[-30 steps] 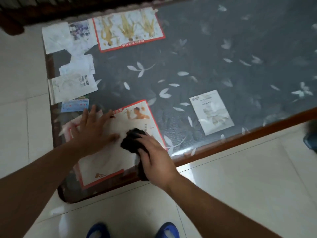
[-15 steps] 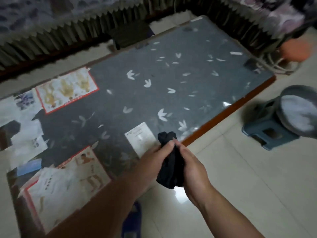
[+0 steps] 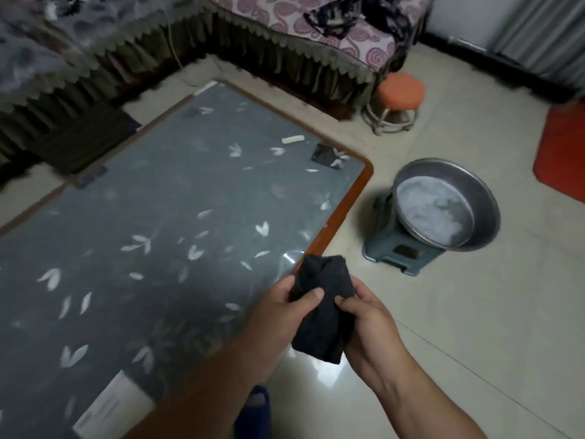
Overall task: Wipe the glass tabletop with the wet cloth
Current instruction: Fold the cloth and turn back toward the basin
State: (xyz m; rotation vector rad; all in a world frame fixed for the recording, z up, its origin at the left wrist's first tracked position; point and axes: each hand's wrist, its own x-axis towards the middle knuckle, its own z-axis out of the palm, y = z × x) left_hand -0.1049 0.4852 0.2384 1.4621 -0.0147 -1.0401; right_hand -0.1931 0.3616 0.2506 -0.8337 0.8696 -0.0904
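Dim, flat indoor light. White glare sits on the floor tiles near the bottom and on the glass tabletop at its right edge. The far left blurs, and wide-angle distortion bends the frame's edges.

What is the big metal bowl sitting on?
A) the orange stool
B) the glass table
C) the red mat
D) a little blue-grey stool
D: the metal bowl sits on top of the low blue-grey stool, which stands on the floor tiles.
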